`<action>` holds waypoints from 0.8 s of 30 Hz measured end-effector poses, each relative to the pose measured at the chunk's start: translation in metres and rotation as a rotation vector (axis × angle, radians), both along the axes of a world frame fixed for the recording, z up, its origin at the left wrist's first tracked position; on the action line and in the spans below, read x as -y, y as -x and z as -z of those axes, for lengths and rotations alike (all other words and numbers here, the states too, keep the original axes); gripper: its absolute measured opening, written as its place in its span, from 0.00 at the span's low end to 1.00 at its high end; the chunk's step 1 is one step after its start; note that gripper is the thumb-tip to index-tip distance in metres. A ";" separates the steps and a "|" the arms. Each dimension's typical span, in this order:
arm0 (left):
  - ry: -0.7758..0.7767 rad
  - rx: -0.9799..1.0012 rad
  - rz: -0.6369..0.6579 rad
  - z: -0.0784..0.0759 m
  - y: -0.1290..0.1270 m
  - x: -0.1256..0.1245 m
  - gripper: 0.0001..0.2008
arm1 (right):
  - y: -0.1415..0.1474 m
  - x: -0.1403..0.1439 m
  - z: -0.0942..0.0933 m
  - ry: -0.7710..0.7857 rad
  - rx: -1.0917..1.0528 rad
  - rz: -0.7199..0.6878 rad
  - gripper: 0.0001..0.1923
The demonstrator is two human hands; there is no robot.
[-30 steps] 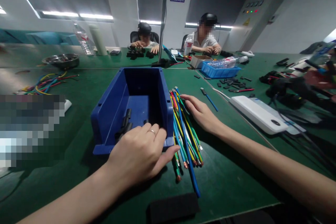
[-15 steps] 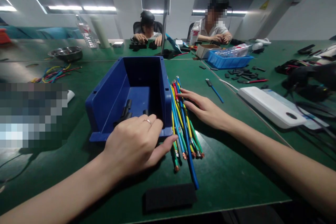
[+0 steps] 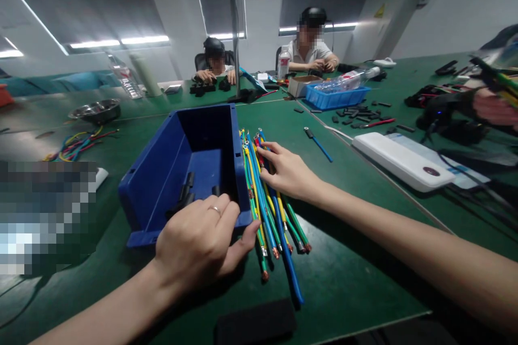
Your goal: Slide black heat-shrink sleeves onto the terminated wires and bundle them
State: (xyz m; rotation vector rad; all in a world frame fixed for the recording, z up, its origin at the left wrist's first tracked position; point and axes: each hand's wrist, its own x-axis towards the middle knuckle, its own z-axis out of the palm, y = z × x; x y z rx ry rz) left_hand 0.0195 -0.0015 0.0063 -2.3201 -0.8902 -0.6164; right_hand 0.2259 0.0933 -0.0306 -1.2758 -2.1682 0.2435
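Note:
A dark blue storage bin (image 3: 156,172) stands on the table with a few black sleeve-like pieces (image 3: 186,190) inside. My left hand (image 3: 198,237) is closed over its front lip, thumb stretched toward the right; the fingertips are hidden inside. Beside the bin's right wall lies a bundle of cut wires (image 3: 269,210) in blue, yellow, green and red. Ring terminals show at the far ends, bare copper at several near ends. My right hand (image 3: 289,170) rests against the bundle's far part, fingers stretched and apart, touching the wires near a red one.
A black block (image 3: 256,323) lies near the front edge. Rightward are a single blue wire (image 3: 321,148), a white power bank (image 3: 400,161) and a blue basket (image 3: 335,98). A metal bowl (image 3: 97,111) is at left. Two people sit opposite; another person's hand (image 3: 491,108) shows at right.
The view has tilted up and shifted right. My left hand keeps its hold on the bin, and my right hand stays at the wires. Another person's hand has come into view at right.

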 end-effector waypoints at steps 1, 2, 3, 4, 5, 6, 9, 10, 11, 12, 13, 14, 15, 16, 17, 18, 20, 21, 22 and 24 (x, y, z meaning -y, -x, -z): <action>0.001 -0.003 0.001 0.000 0.000 0.000 0.18 | 0.001 0.000 -0.001 -0.006 -0.023 0.002 0.23; 0.001 -0.006 0.000 0.000 0.001 0.000 0.18 | 0.001 0.000 -0.001 -0.011 -0.049 0.001 0.21; -0.003 -0.009 -0.003 0.000 0.001 0.001 0.18 | 0.001 0.001 -0.002 -0.015 -0.079 -0.003 0.19; -0.007 -0.012 -0.005 0.000 0.001 0.001 0.18 | 0.001 0.001 -0.003 -0.018 -0.111 -0.010 0.18; -0.010 -0.011 -0.008 0.001 0.001 0.001 0.18 | 0.001 0.002 -0.004 -0.020 -0.148 -0.015 0.18; -0.010 -0.009 -0.012 0.001 0.001 0.001 0.18 | 0.000 0.003 -0.005 -0.023 -0.190 -0.015 0.17; 0.006 0.008 -0.006 0.002 0.001 0.001 0.18 | -0.005 0.001 -0.007 -0.043 -0.359 0.046 0.16; 0.018 0.011 0.000 0.002 0.001 0.001 0.18 | -0.007 -0.001 -0.007 -0.052 -0.431 0.076 0.17; 0.030 0.012 0.007 0.002 0.001 0.001 0.19 | -0.010 -0.004 -0.006 -0.057 -0.507 0.103 0.18; 0.042 0.014 0.014 0.002 0.002 0.001 0.19 | -0.013 -0.008 -0.005 -0.057 -0.582 0.121 0.20; 0.056 0.019 0.020 0.002 0.003 0.001 0.20 | -0.016 -0.012 -0.004 -0.053 -0.649 0.131 0.22; 0.072 0.028 0.025 0.001 0.004 0.002 0.20 | -0.019 -0.016 -0.004 -0.054 -0.724 0.142 0.23; 0.090 0.044 0.035 0.001 0.006 0.003 0.19 | -0.021 -0.019 -0.005 -0.068 -0.813 0.152 0.23; 0.112 0.068 0.048 0.001 0.007 0.004 0.18 | -0.024 -0.021 -0.007 -0.097 -0.913 0.162 0.22; 0.137 0.095 0.063 0.000 0.008 0.005 0.17 | -0.026 -0.022 -0.010 -0.144 -1.040 0.170 0.20; 0.161 0.127 0.081 0.000 0.009 0.006 0.16 | -0.028 -0.022 -0.014 -0.196 -1.146 0.164 0.19; 0.195 0.188 0.115 0.000 0.011 0.007 0.12 | -0.032 -0.021 -0.023 -0.290 -1.249 0.146 0.18; 0.208 0.210 0.129 -0.001 0.011 0.008 0.10 | -0.034 -0.020 -0.026 -0.316 -1.261 0.146 0.18; 0.217 0.225 0.140 0.000 0.011 0.008 0.08 | -0.036 -0.019 -0.029 -0.328 -1.266 0.150 0.18; 0.229 0.233 0.140 0.000 0.011 0.009 0.07 | -0.038 -0.020 -0.029 -0.297 -1.265 0.158 0.19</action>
